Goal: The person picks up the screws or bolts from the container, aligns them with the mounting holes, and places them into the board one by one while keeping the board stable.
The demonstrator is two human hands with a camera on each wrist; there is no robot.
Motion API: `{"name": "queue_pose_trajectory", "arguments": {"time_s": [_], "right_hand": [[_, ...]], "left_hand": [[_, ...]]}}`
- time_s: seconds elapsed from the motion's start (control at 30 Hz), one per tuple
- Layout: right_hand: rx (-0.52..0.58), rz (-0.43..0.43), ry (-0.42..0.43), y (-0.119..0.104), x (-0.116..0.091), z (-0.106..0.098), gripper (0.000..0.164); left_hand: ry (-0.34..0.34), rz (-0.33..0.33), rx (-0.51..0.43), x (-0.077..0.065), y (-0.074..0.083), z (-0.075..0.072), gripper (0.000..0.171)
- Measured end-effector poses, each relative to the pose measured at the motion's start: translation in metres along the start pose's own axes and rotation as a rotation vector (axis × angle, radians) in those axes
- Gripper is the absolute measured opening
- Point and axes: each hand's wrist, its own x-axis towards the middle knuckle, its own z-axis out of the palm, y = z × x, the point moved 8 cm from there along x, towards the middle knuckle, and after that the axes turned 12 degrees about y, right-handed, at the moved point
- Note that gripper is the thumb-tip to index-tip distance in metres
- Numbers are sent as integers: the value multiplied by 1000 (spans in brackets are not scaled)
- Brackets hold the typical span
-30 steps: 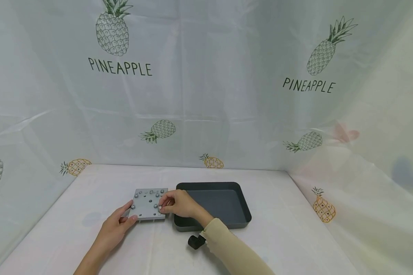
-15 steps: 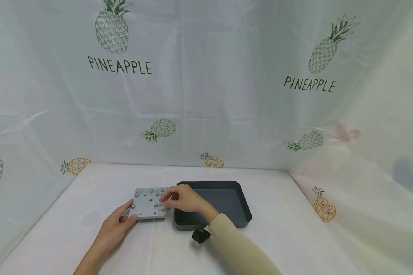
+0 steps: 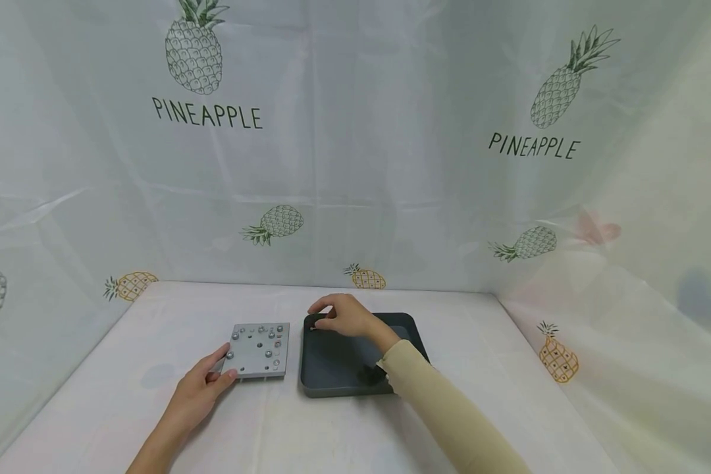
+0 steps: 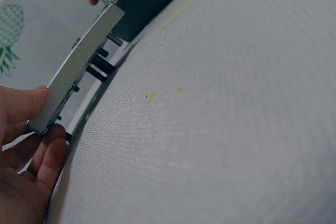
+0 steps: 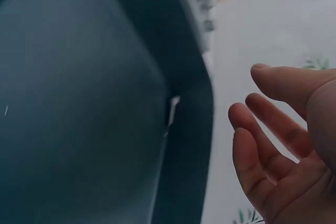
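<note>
My left hand [image 3: 194, 393] grips the near left corner of a grey metal plate [image 3: 250, 355], thumb on top and fingers underneath. Several socket-head bolts [image 3: 268, 354] and holes dot its upper face. From the side, in the left wrist view, black bolt shanks [image 4: 100, 66] stick out below the plate [image 4: 79, 66]. Over the far left corner of a dark tray [image 3: 343, 362] hovers my right hand [image 3: 348, 316]. Its fingers [image 5: 248, 153] are bent and apart from the thumb, nothing between them. A small shiny piece [image 5: 173, 109] lies in the tray's corner just beyond the fingertips.
The tray stands close to the right of the plate on a white cloth [image 3: 284, 434]. Behind the table hangs a pineapple-print curtain [image 3: 355, 164]. A black device [image 3: 370, 375] sits under the right wrist, over the tray.
My right hand has left the plate's right side and moved right and away, to the tray's far left corner. The left hand and the plate have stayed in place.
</note>
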Motion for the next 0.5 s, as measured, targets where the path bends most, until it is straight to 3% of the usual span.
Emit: {"name": "queue_pose_trajectory", "arguments": {"time_s": [0.27, 0.5], "right_hand": [[-96, 13, -157, 22, 0, 20, 43], [-141, 20, -205, 30, 3, 32, 47]], "left_hand": [[12, 8, 20, 0, -1, -1, 78], [21, 11, 29, 1, -1, -2, 78]]}}
